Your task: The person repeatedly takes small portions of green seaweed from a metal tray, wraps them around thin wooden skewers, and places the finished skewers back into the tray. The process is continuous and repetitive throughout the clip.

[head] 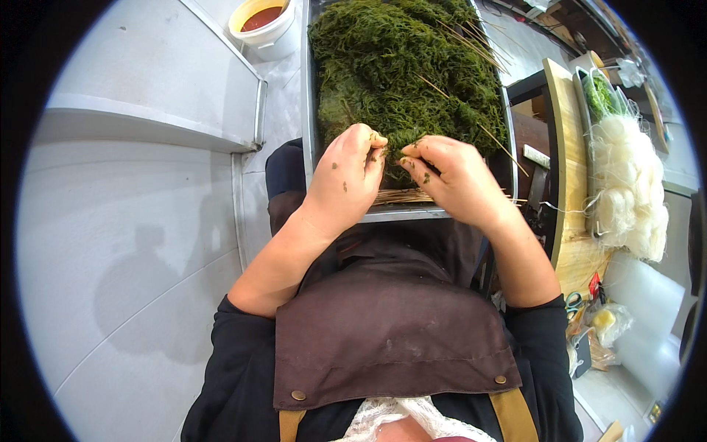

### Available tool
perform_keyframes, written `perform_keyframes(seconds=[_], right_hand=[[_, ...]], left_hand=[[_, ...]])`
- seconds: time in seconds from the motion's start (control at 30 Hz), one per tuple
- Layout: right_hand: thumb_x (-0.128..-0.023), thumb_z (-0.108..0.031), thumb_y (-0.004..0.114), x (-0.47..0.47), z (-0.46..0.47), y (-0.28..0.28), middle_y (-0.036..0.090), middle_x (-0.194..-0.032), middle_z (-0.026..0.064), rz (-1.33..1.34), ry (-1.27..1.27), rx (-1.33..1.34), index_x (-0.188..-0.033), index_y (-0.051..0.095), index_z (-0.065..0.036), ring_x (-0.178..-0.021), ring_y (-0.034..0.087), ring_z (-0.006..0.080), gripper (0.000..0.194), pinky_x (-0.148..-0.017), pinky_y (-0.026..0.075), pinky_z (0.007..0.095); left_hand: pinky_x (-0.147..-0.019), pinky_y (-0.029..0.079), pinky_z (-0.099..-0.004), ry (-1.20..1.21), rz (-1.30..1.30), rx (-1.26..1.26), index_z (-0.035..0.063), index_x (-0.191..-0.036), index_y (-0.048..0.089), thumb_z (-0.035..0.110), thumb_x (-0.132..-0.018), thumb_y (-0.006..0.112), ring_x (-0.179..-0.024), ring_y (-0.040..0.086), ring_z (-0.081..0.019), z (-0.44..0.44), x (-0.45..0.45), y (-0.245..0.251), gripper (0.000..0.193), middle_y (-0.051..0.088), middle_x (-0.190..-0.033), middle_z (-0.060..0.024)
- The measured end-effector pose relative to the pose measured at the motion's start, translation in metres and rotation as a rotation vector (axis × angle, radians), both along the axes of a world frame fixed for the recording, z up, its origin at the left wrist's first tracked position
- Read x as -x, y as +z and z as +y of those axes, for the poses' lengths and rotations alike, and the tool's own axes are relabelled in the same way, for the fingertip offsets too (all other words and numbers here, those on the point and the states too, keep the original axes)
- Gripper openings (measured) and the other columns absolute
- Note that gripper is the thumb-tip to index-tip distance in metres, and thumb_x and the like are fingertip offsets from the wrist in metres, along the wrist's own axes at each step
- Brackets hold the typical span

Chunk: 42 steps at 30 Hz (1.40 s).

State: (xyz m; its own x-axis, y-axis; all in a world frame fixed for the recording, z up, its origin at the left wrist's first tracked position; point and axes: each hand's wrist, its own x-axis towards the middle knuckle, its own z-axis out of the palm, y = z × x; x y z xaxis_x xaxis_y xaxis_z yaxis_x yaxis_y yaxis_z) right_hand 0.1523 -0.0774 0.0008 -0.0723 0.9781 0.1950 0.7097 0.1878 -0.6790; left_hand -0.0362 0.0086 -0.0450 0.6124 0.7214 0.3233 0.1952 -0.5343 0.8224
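A metal tray point(409, 214) holds a thick heap of wet green plant strands point(397, 72), like seaweed or moss. My left hand point(351, 171) pinches a small green tuft point(393, 157) at the tray's near end. From the right, my right hand point(450, 171) pinches the same tuft, fingertips close to the left ones. Green bits cling to both hands. Beneath them a bundle of thin wooden sticks point(406, 196) lies along the near edge; single sticks point(504, 150) rest on the heap.
A white bucket point(276, 36) of orange-red contents stands beyond the tray's left side. At right, a wooden board point(569, 160) adjoins a container with bundles of fine white strands point(624, 182). Scissors point(573, 301) and plastic bags point(610, 323) are lower right. A pale panel point(138, 221) borders the left.
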Motion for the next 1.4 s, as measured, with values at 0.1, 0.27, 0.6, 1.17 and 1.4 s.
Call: perform_keyframes(seconds=[0.1,0.27,0.6,1.17,1.4], right_hand=[[-0.092,-0.011,0.077,-0.02,0.011,0.01,0.067,-0.08,0.0125,-0.047,0.078,-0.038,-0.101,0.076,0.0,-0.075,0.067,0.0298,0.014,-0.068,0.054,0.0372],[-0.094,-0.011,0.076,-0.031,0.01,-0.003,0.07,-0.085,0.0102,0.213,0.076,0.209,-0.105,0.079,-0.004,-0.08,0.069,0.0233,0.013,-0.072,0.055,0.0336],[-0.094,-0.011,0.07,0.001,-0.019,-0.004,0.07,-0.09,0.0191,0.032,0.015,0.113,-0.104,0.072,0.003,-0.087,0.068,0.0395,0.017,-0.077,0.056,0.0453],[-0.098,-0.006,0.066,0.008,-0.019,-0.028,0.074,-0.095,0.0184,0.273,-0.114,0.234,-0.11,0.072,0.001,-0.087,0.073,0.0349,0.016,-0.079,0.058,0.0402],[-0.089,-0.012,0.08,-0.015,-0.003,0.01,0.069,-0.08,0.0125,-0.038,0.027,0.015,-0.097,0.077,-0.002,-0.073,0.068,0.0308,0.013,-0.067,0.054,0.038]], left_hand=[[-0.076,0.052,-0.0334,-0.148,0.043,0.245,-0.0006,-0.107,0.059,0.003,-0.098,0.065,-0.084,0.064,-0.0177,0.005,0.004,0.003,0.011,0.063,-0.092,-0.0082],[-0.078,0.053,-0.0272,-0.448,-0.16,1.009,0.0027,-0.113,0.057,0.0,-0.102,0.06,-0.087,0.062,-0.0103,0.009,0.014,0.004,0.012,0.06,-0.097,-0.0003],[-0.076,0.053,-0.0341,-0.115,-0.065,0.264,-0.0007,-0.104,0.058,-0.002,-0.096,0.063,-0.084,0.067,-0.0218,-0.002,0.001,0.003,0.01,0.065,-0.094,-0.0105],[-0.075,0.05,-0.0241,-0.115,-0.208,0.574,0.0034,-0.11,0.057,0.0,-0.103,0.06,-0.081,0.059,-0.0092,-0.004,-0.001,-0.007,0.009,0.064,-0.097,-0.004],[-0.074,0.051,-0.0311,-0.198,0.07,0.288,-0.0007,-0.105,0.058,0.004,-0.099,0.064,-0.08,0.062,-0.0139,-0.002,0.003,0.004,0.009,0.064,-0.09,-0.0067]])
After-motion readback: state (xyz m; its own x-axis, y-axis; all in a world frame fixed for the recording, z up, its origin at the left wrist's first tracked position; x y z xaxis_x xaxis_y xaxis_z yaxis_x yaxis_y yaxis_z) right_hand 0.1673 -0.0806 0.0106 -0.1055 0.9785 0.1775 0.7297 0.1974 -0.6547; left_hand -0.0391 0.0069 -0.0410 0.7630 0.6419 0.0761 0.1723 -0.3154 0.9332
